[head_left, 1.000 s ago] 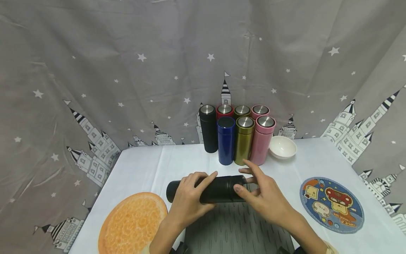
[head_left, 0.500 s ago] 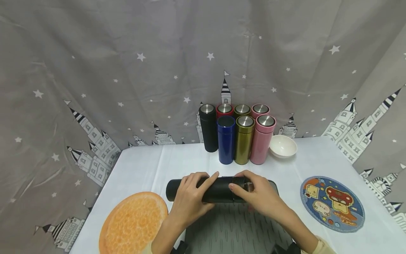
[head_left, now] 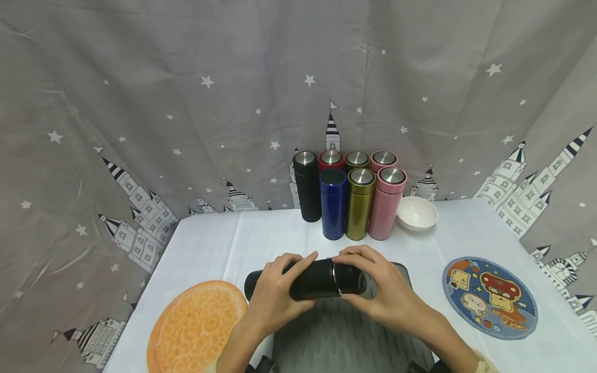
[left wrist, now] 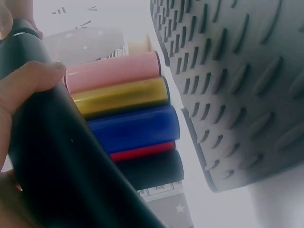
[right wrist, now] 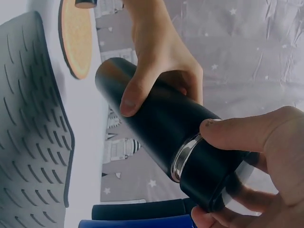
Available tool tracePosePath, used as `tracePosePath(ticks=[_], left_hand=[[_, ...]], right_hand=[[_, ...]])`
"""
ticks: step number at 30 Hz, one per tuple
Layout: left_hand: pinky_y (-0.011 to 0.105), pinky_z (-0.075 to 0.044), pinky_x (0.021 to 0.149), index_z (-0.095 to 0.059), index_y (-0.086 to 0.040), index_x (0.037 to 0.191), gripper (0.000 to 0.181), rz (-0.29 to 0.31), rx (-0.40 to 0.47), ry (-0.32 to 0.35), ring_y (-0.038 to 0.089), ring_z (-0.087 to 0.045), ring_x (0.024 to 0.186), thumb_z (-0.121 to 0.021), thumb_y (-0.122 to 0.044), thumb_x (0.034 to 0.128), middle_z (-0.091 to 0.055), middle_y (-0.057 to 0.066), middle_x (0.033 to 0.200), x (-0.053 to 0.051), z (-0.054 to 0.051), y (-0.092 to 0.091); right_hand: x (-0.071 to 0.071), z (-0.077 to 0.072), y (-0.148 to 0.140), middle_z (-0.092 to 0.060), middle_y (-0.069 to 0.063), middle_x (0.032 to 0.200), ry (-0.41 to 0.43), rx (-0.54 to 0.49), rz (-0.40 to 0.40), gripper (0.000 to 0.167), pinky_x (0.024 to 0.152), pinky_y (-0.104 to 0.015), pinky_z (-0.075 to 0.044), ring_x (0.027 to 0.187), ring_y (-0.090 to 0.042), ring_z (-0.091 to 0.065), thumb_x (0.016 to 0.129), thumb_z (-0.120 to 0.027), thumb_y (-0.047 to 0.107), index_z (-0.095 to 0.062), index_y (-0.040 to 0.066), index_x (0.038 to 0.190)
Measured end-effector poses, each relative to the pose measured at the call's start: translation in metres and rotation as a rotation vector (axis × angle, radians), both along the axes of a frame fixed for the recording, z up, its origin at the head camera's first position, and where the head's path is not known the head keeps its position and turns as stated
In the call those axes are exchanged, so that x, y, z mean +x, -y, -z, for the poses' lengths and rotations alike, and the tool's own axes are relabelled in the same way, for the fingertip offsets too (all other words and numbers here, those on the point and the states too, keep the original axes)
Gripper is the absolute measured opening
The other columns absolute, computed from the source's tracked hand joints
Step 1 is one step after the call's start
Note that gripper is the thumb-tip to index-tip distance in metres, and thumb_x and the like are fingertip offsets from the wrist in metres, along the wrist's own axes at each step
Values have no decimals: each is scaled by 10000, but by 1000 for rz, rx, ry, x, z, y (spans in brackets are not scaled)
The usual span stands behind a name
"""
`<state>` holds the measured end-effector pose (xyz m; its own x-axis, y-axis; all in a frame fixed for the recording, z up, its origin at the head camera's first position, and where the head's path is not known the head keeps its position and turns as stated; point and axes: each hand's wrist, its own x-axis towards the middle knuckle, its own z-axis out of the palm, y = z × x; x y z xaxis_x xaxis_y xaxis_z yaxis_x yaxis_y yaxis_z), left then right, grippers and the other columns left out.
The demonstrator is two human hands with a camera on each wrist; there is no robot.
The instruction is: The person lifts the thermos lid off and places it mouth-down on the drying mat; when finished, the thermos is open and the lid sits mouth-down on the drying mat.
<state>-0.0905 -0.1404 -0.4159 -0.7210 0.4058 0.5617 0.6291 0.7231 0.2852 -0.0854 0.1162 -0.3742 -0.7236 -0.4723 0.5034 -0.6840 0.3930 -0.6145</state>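
Observation:
A black thermos (head_left: 314,280) lies roughly level above a grey ribbed mat (head_left: 350,336), its lid end to the right. My left hand (head_left: 275,290) grips the body from the near side, thumb on top. Around the lid (right wrist: 209,168) curl the thumb and fingers of my right hand (head_left: 387,290). A silver ring (right wrist: 186,156) shows between lid and body in the right wrist view. Part of the lid is hidden by my right fingers. In the left wrist view the black body (left wrist: 57,133) crosses the left side, under my left fingers.
Behind the hands several thermoses stand upright, including a blue one (head_left: 333,207), a gold one (head_left: 358,207) and a pink one (head_left: 384,210). Beside them is a white bowl (head_left: 416,215). An orange round mat (head_left: 196,326) lies left, a blue cartoon mat (head_left: 473,282) right.
My right hand has gone from loosely spread fingers at the lid to a grip around it. A silver ring now shows at the lid's edge. The left hand's grip has stayed.

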Motion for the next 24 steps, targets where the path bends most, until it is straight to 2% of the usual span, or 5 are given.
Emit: tracePosePath(ticks=[4, 10, 14, 19, 24], left_hand=[[420, -494, 854, -546, -288, 1443, 943, 9, -12, 18, 164, -582, 1024, -953, -312, 592, -585, -23, 1151, 1, -2, 4], [437, -492, 872, -535, -304, 1449, 959, 35, -15, 25, 164, -578, 1050, -957, -299, 588, -584, -32, 1153, 3, -7, 12], [413, -506, 860, -532, -323, 1450, 946, 29, 28, 99, 135, -580, 1041, -956, -306, 604, -586, -66, 1173, 5, -8, 23], [385, -532, 843, -528, -318, 1454, 927, -26, 126, 175, 95, -588, 1023, -949, -258, 630, -589, -87, 1190, 9, -9, 43], [406, -536, 843, -513, -311, 1466, 928, -83, 177, 156, 124, -600, 1053, -946, -247, 648, -596, -64, 1211, 11, -10, 60]], right_hand=[[2, -3, 0, -546, 49, 1324, -11, 39, -31, 709, 945, -419, -516, 1194, -147, -544, 699, -909, 58, -625, 232, 1325], [1, -8, 0, -535, 19, 1365, -37, 70, -99, 692, 957, -393, -506, 1220, -155, -526, 719, -892, 47, -620, 220, 1331], [-2, -13, -1, -550, 3, 1358, -120, 72, -124, 648, 1004, -345, -464, 1231, -188, -517, 714, -870, -8, -653, 201, 1288], [-6, -15, -3, -571, -6, 1352, -135, 43, -101, 729, 1039, -288, -420, 1228, -201, -524, 664, -873, -67, -617, 129, 1319], [-8, -7, 0, -586, 0, 1325, -102, 52, -43, 809, 983, -325, -473, 1191, -163, -549, 639, -902, -30, -538, 84, 1353]])
